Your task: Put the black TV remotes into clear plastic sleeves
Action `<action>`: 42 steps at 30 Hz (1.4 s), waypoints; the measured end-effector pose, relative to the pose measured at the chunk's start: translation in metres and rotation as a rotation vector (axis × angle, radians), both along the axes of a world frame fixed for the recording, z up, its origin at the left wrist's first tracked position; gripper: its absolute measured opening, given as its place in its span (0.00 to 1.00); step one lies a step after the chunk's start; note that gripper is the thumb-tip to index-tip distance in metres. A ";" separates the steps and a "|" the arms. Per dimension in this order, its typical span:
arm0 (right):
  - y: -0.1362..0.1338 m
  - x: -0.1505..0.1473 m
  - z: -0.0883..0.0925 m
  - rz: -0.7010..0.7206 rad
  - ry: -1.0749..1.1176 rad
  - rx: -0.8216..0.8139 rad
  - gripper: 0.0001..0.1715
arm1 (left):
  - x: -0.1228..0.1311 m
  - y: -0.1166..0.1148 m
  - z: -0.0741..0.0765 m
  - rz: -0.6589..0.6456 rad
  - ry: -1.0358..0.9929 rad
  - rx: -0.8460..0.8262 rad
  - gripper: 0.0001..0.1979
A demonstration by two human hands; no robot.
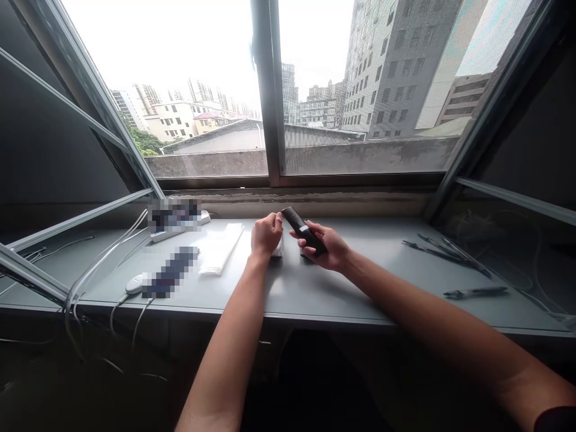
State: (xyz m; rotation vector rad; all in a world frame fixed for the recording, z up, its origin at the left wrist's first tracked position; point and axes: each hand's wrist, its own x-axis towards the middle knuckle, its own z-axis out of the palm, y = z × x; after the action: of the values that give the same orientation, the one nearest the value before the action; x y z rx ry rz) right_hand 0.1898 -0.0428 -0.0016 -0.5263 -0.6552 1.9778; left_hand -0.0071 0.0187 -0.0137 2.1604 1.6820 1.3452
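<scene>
My right hand [330, 246] is wrapped round a slim black oblong case [297, 223] with a small whitish patch on its side. The case is held tilted above the desk, its far end toward the left. Fingers curled in, my left hand [267, 234] is closed right at that far end; whatever it may pinch is hidden. Under the left hand, part of a small flat item [278, 249] shows on the desk. Another dark edge [308, 258] peeks out below the right hand. Both of these are too covered to name.
On the pale desk [315, 294], a white plastic sleeve [222, 249] lies left of my hands. Farther left are a power strip [180, 226], a white round charger [135, 284] and cables [103, 258]. Several pens [443, 251] lie right. A window [270, 90] stands behind.
</scene>
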 end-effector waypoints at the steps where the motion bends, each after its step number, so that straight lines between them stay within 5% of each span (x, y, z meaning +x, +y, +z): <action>1: -0.001 0.001 0.000 0.019 0.016 0.001 0.16 | 0.000 -0.001 0.000 0.004 0.002 -0.005 0.20; 8: -0.005 0.002 0.004 0.125 0.095 -0.042 0.21 | 0.002 -0.004 0.003 0.006 0.005 -0.002 0.20; 20: -0.004 -0.004 0.000 -0.037 -0.080 -0.022 0.09 | 0.000 0.003 -0.002 -0.030 -0.014 0.024 0.20; 35: -0.009 -0.013 -0.008 -0.238 -0.368 0.692 0.15 | 0.000 0.003 -0.002 0.006 0.029 0.037 0.20; 42: -0.010 -0.013 -0.009 -0.231 -0.383 0.668 0.17 | 0.000 0.004 -0.003 0.017 0.036 0.020 0.21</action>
State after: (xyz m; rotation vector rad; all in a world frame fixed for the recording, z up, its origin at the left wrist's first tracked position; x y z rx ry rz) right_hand 0.1772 -0.0529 -0.0104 -0.5316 -1.3596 1.3351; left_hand -0.0073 0.0226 -0.0163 2.1992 1.7107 1.3409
